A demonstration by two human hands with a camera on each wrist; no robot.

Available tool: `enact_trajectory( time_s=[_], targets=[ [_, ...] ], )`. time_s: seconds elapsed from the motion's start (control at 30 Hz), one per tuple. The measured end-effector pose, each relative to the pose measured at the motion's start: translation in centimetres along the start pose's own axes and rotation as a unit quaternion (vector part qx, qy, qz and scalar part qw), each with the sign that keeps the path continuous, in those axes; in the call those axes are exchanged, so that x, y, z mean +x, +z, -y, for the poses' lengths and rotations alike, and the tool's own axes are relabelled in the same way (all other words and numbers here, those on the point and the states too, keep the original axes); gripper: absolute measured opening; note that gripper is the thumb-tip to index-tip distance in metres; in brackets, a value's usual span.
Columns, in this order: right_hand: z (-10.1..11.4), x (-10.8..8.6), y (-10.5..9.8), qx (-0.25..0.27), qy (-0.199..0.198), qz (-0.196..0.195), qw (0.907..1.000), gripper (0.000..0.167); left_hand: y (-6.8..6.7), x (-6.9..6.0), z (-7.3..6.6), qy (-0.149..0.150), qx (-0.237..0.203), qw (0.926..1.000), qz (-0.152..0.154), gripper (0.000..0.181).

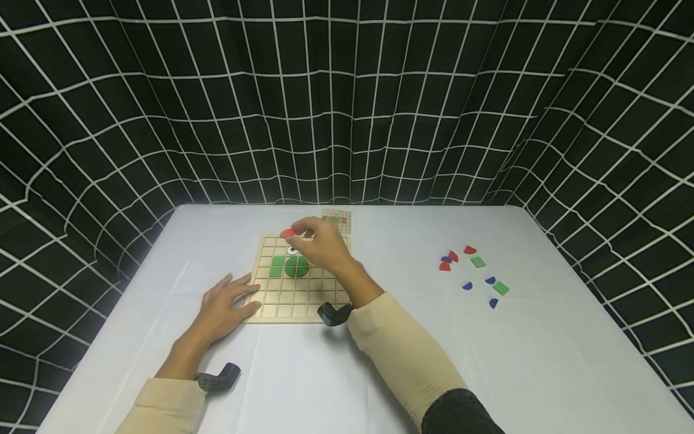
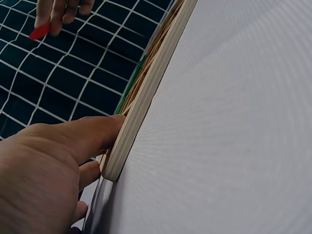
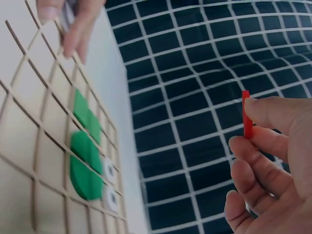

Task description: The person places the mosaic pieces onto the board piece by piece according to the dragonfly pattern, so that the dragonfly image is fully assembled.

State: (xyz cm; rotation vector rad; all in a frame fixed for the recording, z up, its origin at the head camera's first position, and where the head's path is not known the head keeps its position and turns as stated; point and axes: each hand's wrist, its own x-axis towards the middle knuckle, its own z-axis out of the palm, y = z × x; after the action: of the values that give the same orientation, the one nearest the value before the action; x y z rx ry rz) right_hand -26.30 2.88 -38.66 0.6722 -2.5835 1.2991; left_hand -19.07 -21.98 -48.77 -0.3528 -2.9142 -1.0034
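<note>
A wooden grid board [image 1: 298, 297] lies on the white table. On it are green square tiles [image 1: 276, 266], green rounded tiles [image 3: 85, 178] that make a disc, and white eye tiles [image 3: 111, 199] beyond the disc. My right hand [image 1: 323, 244] pinches a red wedge-shaped tile [image 1: 287, 233] between thumb and index finger, raised over the board's far part. Its other fingers curl loosely. My left hand [image 1: 221, 308] rests at the board's left edge, fingers spread and touching the rim. The right hand hides part of the board in the head view.
Behind the board stands a small pattern card [image 1: 345, 227], partly covered by the right hand. To the right lie scattered loose tiles: red wedges [image 1: 470, 249], blue half-rounds [image 1: 467, 286] and green squares [image 1: 501, 288]. A black gridded curtain [image 1: 336, 102] surrounds the table.
</note>
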Motion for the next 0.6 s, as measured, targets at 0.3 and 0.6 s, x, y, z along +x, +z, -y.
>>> enact_trajectory(
  time_s=[0.3,0.6],
  targets=[
    [-0.6,1.5,3.9,-0.024,0.048,0.040,0.9978,0.025,-0.3,0.1,-0.2,0.009,0.001,1.0000,-0.001,0.041],
    [-1.6,2.2,6.7,-0.048,0.080,0.092,0.9913,0.028,-0.2,0.0,-0.1,0.005,-0.003,1.0000,0.004,0.041]
  ],
)
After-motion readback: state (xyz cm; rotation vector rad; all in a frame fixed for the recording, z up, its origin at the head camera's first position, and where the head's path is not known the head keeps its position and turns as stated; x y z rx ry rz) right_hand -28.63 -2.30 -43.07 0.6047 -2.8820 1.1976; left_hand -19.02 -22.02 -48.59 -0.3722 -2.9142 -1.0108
